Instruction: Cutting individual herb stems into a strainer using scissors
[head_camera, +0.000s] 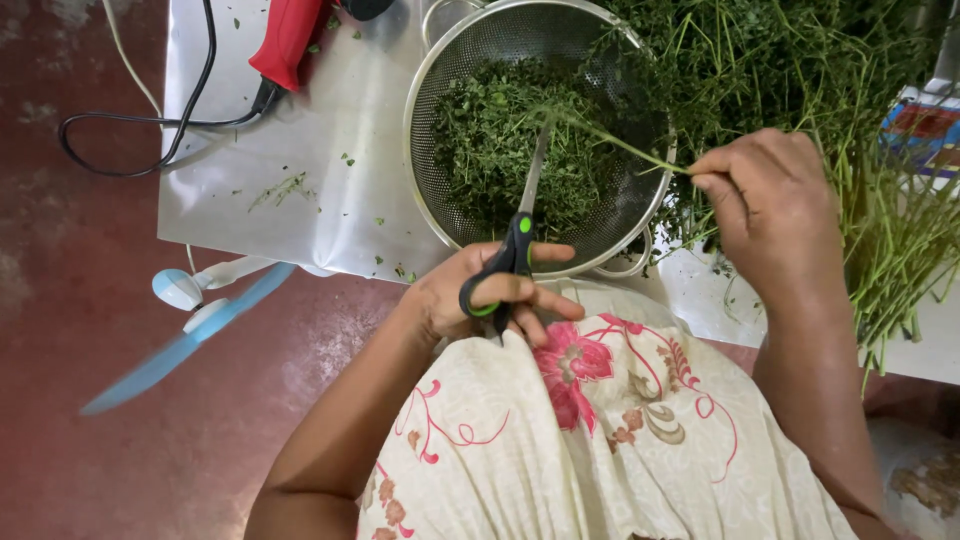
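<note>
below, left hand (480, 290) gripping scissors (515, 240), right hand (770, 200) pinching herb stem (610, 140) over colander (440, 70)

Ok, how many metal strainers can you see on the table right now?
1. The metal strainer sits on the table's steel top, full of chopped greens, just beyond the left hand holding scissors. The herb pile could hide another.

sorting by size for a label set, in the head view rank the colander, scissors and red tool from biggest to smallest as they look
1. colander
2. scissors, held in the left hand
3. red tool; cut off by the frame edge, so this last place is unsure
</note>
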